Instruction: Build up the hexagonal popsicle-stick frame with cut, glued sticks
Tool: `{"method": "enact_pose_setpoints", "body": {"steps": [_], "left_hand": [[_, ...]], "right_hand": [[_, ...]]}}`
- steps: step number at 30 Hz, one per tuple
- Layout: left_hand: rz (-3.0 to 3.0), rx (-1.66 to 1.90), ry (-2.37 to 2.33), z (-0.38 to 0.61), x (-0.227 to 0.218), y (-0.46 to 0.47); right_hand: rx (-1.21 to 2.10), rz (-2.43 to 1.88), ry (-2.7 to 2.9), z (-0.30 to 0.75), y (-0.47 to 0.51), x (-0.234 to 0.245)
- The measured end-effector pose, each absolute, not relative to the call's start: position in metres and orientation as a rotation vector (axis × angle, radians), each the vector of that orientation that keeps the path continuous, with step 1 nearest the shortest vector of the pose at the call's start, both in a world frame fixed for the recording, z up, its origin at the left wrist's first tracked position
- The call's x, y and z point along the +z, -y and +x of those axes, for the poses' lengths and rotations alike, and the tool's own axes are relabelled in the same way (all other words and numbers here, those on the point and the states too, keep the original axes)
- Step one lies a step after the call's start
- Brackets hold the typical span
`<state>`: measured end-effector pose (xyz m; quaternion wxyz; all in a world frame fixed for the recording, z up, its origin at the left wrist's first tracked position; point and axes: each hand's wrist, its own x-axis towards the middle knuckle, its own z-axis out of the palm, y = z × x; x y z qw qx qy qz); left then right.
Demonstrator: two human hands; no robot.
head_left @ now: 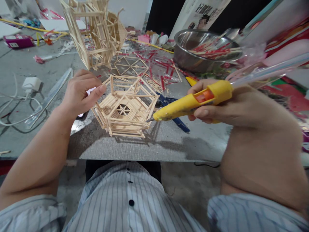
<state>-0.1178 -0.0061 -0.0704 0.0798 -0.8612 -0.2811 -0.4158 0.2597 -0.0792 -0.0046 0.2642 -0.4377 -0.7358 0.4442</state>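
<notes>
On the grey tabletop near its front edge, a hexagonal stick frame [124, 110] sits between the hands. Right hand [251, 103] wrapped firmly around a yellow glue gun [175, 108], nozzle down at the frame's near right corner; contact unclear. Left hand [83, 90] at the frame's far left side, thumb toward a corner; cannot tell whether fingers pinch a stick. Blue-handled pliers [181, 125] lie partly under the gun. Behind: taller stick structure [98, 38] at left, steel bowl [188, 62] at right.
</notes>
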Motion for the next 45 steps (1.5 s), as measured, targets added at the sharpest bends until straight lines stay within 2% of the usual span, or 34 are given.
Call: {"method": "enact_pose_setpoints", "body": {"steps": [21,40,45], "left_hand": [[-2.588,-1.235,0.842,-0.1191,-0.0698,0.0063],[-2.558,-1.262,0.89,-0.1218,-0.0709,0.0033],[-2.512,-1.381,1.055,-0.1262,-0.0732,-0.0027]], "right_hand": [[1.138,-1.193,2.016,0.262,0.0776,-0.0048],[1.306,-1.19,1.964,0.265,0.0765,-0.0056],[1.319,-1.186,1.755,0.2682,0.0815,-0.011]]}}
